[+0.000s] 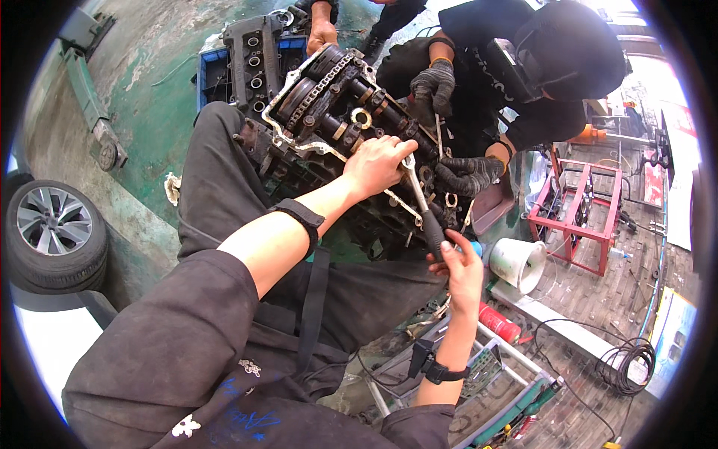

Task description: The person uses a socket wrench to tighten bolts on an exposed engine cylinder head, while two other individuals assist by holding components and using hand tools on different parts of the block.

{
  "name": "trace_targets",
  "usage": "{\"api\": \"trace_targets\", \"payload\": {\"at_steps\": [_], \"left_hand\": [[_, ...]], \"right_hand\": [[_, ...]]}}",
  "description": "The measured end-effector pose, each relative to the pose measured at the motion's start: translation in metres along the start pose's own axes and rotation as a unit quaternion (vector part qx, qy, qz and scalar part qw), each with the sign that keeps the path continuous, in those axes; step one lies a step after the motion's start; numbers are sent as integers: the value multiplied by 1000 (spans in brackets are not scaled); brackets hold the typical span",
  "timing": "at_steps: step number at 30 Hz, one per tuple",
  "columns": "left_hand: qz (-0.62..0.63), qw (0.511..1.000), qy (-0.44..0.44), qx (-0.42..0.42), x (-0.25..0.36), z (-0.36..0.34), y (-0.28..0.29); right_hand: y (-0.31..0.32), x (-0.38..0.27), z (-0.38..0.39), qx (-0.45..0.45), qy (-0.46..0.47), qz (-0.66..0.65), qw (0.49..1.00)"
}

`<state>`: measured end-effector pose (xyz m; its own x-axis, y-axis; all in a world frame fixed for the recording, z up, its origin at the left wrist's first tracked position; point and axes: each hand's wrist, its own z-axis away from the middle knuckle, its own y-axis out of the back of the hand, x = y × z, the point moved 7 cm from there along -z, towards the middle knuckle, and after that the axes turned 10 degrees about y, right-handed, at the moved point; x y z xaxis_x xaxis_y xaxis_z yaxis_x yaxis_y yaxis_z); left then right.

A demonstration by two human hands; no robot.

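L hand (378,166) steadies wrench (419,196) head on engine (336,120); R hand (460,263) grip pinches handle at 5 o'clock. Risk: wrench slips, knuckles hit metal.

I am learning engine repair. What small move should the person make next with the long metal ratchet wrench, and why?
Probably swing the black handle with the right hand, because the left hand already presses the head of the long metal ratchet wrench onto the grey engine cylinder head, and the co-worker's gloved hand lies close beside it.

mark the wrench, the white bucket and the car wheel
wrench (417,187), head view, middle of the metal shank.
white bucket (514,263), head view, outer side wall.
car wheel (52,221), head view, hub of the silver rim.
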<state>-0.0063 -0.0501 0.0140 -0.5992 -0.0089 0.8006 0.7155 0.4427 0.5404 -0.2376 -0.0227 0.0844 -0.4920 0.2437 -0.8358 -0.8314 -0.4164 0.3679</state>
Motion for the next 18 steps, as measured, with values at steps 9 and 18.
{"api": "trace_targets", "payload": {"at_steps": [9, 18], "left_hand": [[-50, 998, -17, -26, 5, -1, -3], [-68, 996, -11, -64, 6, -4, -7]], "right_hand": [[33, 32, -39, 56, 17, 33, 998], [28, 47, -51, 77, 24, 24, 996]]}}
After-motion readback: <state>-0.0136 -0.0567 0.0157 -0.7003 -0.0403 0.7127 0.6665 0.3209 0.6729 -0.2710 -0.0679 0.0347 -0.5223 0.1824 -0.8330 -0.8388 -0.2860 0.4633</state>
